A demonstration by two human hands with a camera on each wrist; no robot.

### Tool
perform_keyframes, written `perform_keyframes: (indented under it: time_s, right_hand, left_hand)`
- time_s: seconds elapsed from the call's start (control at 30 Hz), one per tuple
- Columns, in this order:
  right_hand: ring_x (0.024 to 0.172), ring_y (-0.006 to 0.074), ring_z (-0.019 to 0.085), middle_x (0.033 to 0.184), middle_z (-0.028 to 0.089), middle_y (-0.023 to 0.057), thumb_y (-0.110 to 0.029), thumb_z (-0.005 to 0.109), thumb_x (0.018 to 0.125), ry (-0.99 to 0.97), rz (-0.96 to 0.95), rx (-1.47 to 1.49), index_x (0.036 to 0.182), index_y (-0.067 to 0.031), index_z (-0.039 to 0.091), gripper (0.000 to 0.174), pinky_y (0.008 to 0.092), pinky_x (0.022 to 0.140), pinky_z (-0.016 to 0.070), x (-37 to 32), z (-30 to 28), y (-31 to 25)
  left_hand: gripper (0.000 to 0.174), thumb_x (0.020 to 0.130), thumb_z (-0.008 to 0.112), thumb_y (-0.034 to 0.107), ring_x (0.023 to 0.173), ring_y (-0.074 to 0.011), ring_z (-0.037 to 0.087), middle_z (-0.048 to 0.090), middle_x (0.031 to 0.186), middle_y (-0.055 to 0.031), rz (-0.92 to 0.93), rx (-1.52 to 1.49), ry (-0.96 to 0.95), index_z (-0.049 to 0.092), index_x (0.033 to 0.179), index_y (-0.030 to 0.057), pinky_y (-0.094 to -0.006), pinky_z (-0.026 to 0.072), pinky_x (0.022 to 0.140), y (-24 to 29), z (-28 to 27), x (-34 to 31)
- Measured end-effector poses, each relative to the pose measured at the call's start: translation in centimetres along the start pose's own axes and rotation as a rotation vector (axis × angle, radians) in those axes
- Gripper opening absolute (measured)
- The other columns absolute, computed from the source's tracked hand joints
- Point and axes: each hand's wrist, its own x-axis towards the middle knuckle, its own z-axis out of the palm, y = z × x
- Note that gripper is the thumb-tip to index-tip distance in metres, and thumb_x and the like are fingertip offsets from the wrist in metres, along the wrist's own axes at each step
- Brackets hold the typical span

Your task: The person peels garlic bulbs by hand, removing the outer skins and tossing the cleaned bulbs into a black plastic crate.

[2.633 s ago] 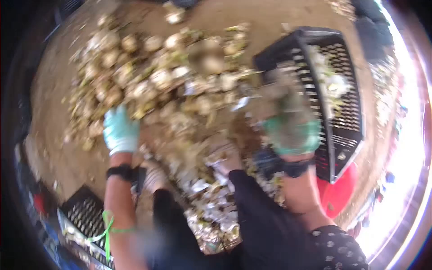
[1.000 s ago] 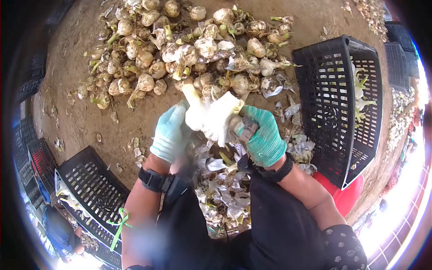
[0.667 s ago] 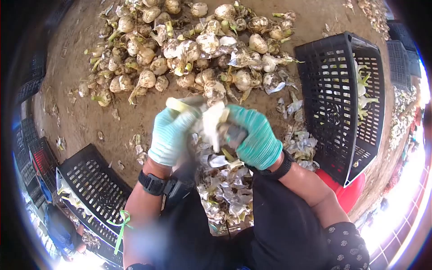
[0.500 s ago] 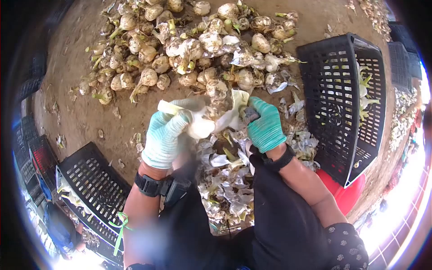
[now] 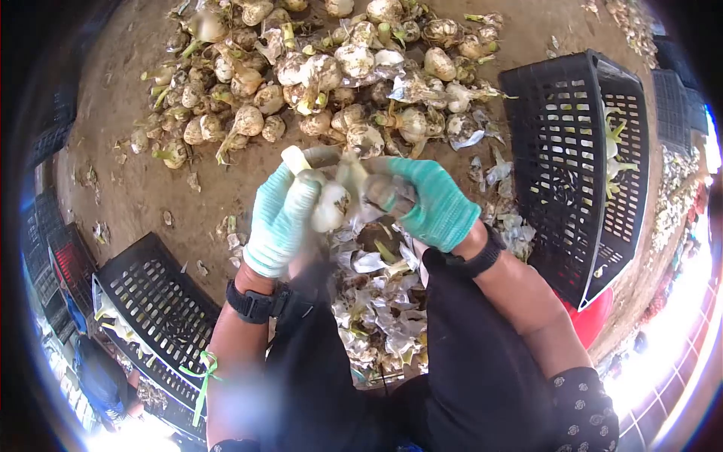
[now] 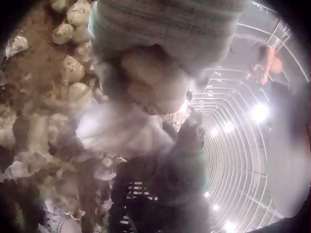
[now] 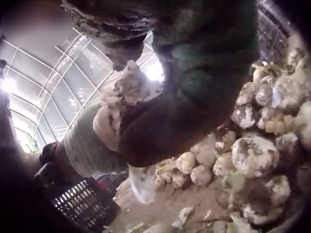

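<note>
My gloved left hand [image 5: 277, 220] holds a white garlic bulb [image 5: 330, 209], its cut stem [image 5: 295, 160] poking out above the curled fingers. A brown soil patch shows on the bulb's side. Close beside it, my right hand [image 5: 437, 202] in a green knit glove pinches a strip of pale garlic skin [image 5: 352, 175], blurred by motion. A dirty grey-brown covering [image 5: 388, 194] wraps that hand's thumb area. In the right wrist view the curled dark right glove [image 7: 194, 102] fills the middle, and part of the left glove [image 7: 86, 141] shows behind it.
A heap of unpeeled garlic [image 5: 320, 75] lies on the dirt floor ahead. Shed skins [image 5: 384, 316] pile between the legs. One black crate [image 5: 553, 169] stands tilted at right over a red tub [image 5: 591, 320]; another crate [image 5: 154, 294] with peeled garlic stands at left.
The left hand was at the heap, then both hands met in front of the body at the garlic bulb. The right hand has pulled skin away to the right and come back to the bulb.
</note>
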Motion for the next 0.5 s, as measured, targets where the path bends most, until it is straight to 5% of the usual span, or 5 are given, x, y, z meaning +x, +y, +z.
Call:
perform_keyframes:
  time_s: [0.03, 0.13, 0.2, 0.33, 0.5]
  right_hand:
    - [0.062, 0.0196, 0.058, 0.065, 0.056, 0.0144, -0.019, 0.06, 0.076, -0.109, -0.248, -0.759, 0.08, 0.0021, 0.056, 0.022, 0.0332, 0.053, 0.0429, -0.2, -0.2, -0.5]
    - [0.061, 0.0258, 0.057, 0.067, 0.056, 0.017, -0.018, 0.062, 0.072, -0.107, -0.459, -1.066, 0.082, 0.0033, 0.055, 0.025, 0.0345, 0.054, 0.0426, 0.7, 0.1, -0.1]
    - [0.062, 0.0315, 0.055, 0.069, 0.056, 0.0199, -0.017, 0.063, 0.07, -0.091, -0.421, -1.047, 0.085, 0.0034, 0.056, 0.027, 0.0357, 0.057, 0.0431, -0.1, 0.5, -0.2]
    - [0.062, 0.0219, 0.056, 0.07, 0.058, 0.0163, -0.017, 0.062, 0.072, -0.024, -0.461, -0.922, 0.092, 0.0039, 0.056, 0.03, 0.0318, 0.057, 0.0437, -0.3, 0.0, 0.3]
    - [0.066, 0.0169, 0.057, 0.073, 0.059, 0.0145, -0.007, 0.056, 0.072, 0.014, -0.295, -0.707, 0.1, 0.0052, 0.052, 0.031, 0.0288, 0.058, 0.0442, -0.6, 0.0, 0.6]
  left_hand:
    - [0.038, 0.084, 0.051, 0.024, 0.077, -0.0105, 0.054, 0.056, 0.091, -0.008, 0.006, -0.005, -0.021, 0.047, 0.11, -0.0025, -0.0215, 0.0452, 0.065, 0.1, 0.3, 0.0]
    - [0.041, 0.082, 0.054, 0.025, 0.077, -0.0123, 0.054, 0.054, 0.094, -0.0079, 0.103, 0.091, -0.012, 0.045, 0.112, -0.0012, -0.0221, 0.0454, 0.065, -0.1, 1.0, 0.1]
    - [0.044, 0.081, 0.056, 0.027, 0.08, -0.0122, 0.053, 0.053, 0.095, -0.0068, -0.04, -0.19, -0.067, 0.044, 0.113, -0.0009, -0.0222, 0.0438, 0.069, 0.8, 1.3, -0.2]
    - [0.046, 0.08, 0.057, 0.029, 0.081, -0.0109, 0.051, 0.053, 0.094, -0.0062, -0.069, -0.163, -0.047, 0.043, 0.113, -0.0005, -0.0223, 0.0418, 0.073, 0.8, 1.2, -0.3]
    - [0.046, 0.079, 0.058, 0.03, 0.081, -0.0103, 0.05, 0.053, 0.092, -0.0052, 0.118, 0.04, -0.001, 0.044, 0.111, -0.0005, -0.0219, 0.041, 0.072, -0.6, 0.9, 0.2]
